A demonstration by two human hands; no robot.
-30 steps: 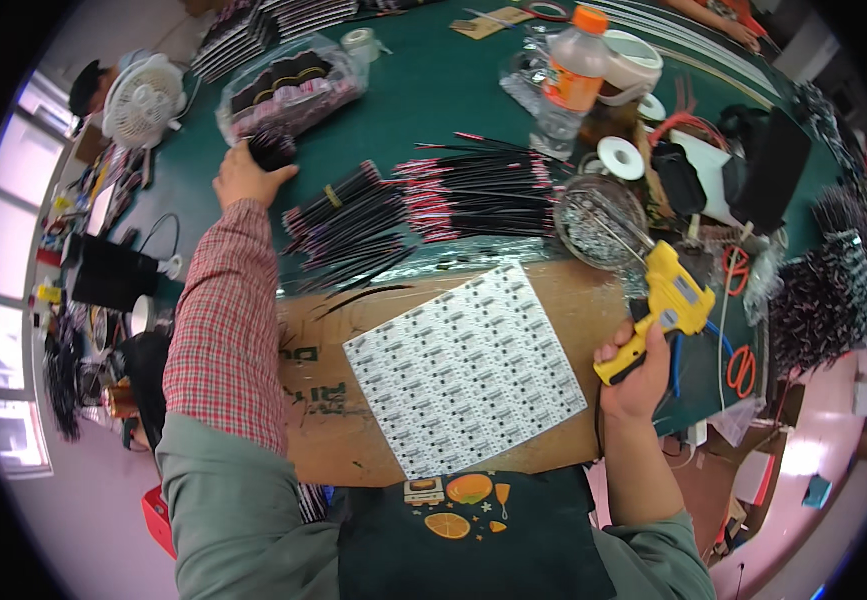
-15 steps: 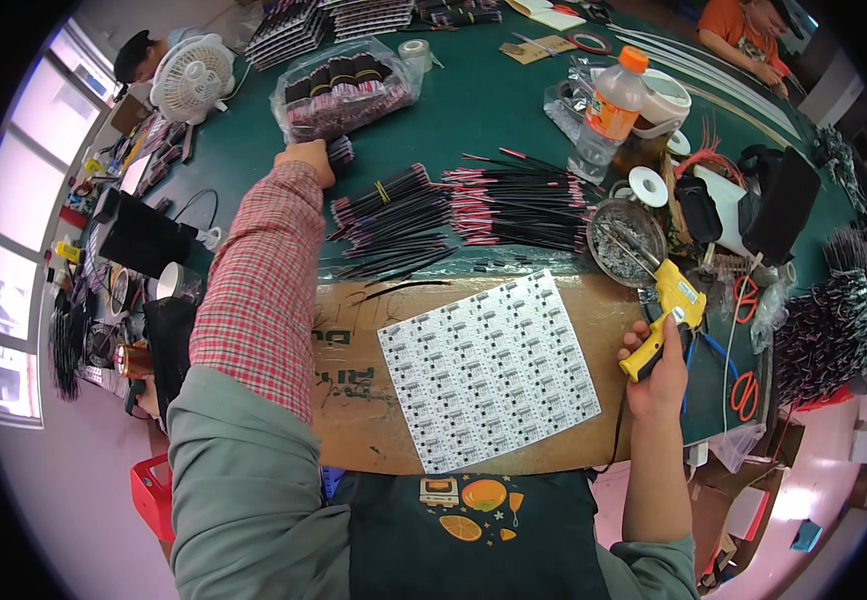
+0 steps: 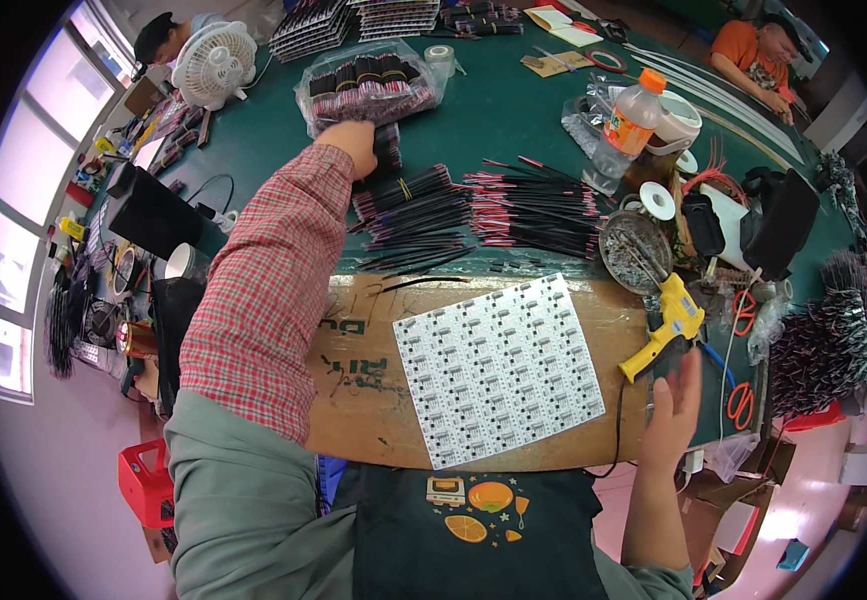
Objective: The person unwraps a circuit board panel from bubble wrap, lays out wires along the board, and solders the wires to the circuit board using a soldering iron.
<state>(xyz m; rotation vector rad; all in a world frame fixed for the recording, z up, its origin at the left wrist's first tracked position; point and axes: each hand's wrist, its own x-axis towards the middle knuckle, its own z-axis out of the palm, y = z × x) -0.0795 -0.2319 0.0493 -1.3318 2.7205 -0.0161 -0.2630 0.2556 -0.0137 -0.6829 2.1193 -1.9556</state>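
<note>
My left hand (image 3: 355, 146) reaches across the green table, just below the clear plastic bag (image 3: 366, 92) of banded wires. It is closed on a bundle of dark wires (image 3: 387, 148); its fingertips are mostly hidden. My right hand (image 3: 672, 408) is empty, fingers extended, close below the yellow hot glue gun (image 3: 668, 325). The gun rests with its nozzle by a metal bowl (image 3: 634, 249). Between my arms a white sheet of printed circuit boards (image 3: 500, 371) lies slanted on cardboard (image 3: 354, 410). Black wires (image 3: 416, 218) and red-tipped black wires (image 3: 534, 212) lie beyond it.
A plastic bottle (image 3: 628, 128) with an orange cap stands at the right, near a white solder-like spool (image 3: 658, 201). Orange-handled scissors (image 3: 742, 406) lie at the right edge. A white fan (image 3: 215, 64) stands far left. Two other people sit across the table.
My right hand has let go of the glue gun, which now rests on the table, and drawn back below it. My left hand and the wire bundle have shifted right. The view has turned slightly.
</note>
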